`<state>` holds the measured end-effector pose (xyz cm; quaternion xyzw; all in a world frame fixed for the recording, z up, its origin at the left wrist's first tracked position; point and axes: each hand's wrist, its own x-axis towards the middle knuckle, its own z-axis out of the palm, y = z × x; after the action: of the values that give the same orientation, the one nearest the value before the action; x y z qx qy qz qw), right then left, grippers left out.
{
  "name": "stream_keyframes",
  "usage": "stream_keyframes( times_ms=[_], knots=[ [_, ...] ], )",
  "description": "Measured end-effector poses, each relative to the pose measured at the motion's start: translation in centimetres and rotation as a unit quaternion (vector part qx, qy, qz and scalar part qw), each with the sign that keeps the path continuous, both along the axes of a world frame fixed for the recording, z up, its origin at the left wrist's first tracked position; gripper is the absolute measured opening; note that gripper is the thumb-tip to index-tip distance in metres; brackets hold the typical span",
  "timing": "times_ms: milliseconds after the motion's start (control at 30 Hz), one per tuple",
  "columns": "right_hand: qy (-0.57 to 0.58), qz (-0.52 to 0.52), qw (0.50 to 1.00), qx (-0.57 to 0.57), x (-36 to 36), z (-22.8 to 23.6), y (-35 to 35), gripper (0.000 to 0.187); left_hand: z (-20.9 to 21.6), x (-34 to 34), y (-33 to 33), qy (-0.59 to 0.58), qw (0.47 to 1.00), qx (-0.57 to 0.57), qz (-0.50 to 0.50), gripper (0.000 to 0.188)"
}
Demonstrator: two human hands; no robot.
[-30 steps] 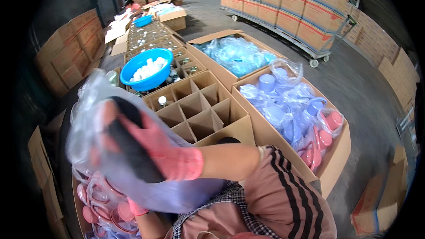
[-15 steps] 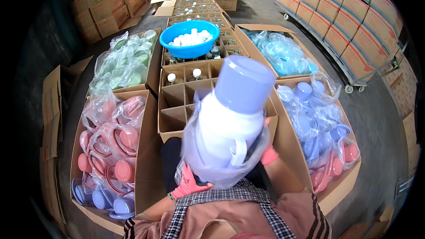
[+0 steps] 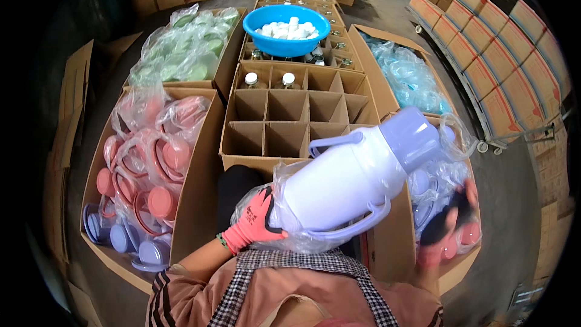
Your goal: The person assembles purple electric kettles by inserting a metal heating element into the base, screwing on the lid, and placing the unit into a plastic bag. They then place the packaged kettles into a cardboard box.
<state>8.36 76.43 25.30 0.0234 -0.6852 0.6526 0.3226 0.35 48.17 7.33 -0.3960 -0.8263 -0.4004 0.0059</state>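
Observation:
A lavender vacuum flask [image 3: 339,184] with a purple cup lid [image 3: 411,139] lies tilted across my lap, its lid pointing up to the right. It has a carrying handle and a side handle. A clear plastic bag [image 3: 281,194] is bunched around its base. My left hand [image 3: 254,221], in a pink glove, grips the base through the bag. My right hand [image 3: 446,224], in a pink and black glove, is off the flask, over the right-hand box of bagged purple parts [image 3: 423,188]. Its fingers are apart, somewhat blurred, and no held thing shows.
Ahead stands a divided carton [image 3: 287,106] with two white-capped glass bottles. A blue basin [image 3: 285,30] of white caps sits beyond it. Boxes of pink parts [image 3: 160,157] and green parts [image 3: 193,48] flank the left. A cart of stacked cartons [image 3: 484,54] stands right.
The flask has tipped from near upright to leaning right, and the bag has slipped down toward its base. My right hand has let go and moved right. The view has shifted.

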Motion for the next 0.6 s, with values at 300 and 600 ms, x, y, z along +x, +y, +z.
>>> stream_keyframes(
  times_ms=[300, 600],
  knots=[
    [0.085, 0.056, 0.648, 0.754, -5.2, -1.0, -2.3, 0.023, -0.1, -1.8, -0.2, 0.005, 0.999, 0.036, -0.027, 0.095],
    [-0.189, 0.07, 0.718, 0.666, -10.4, 3.7, 3.7, 0.039, -2.1, -1.6, -3.0, -0.252, 0.963, 0.094, 0.001, 0.034]
  ],
)
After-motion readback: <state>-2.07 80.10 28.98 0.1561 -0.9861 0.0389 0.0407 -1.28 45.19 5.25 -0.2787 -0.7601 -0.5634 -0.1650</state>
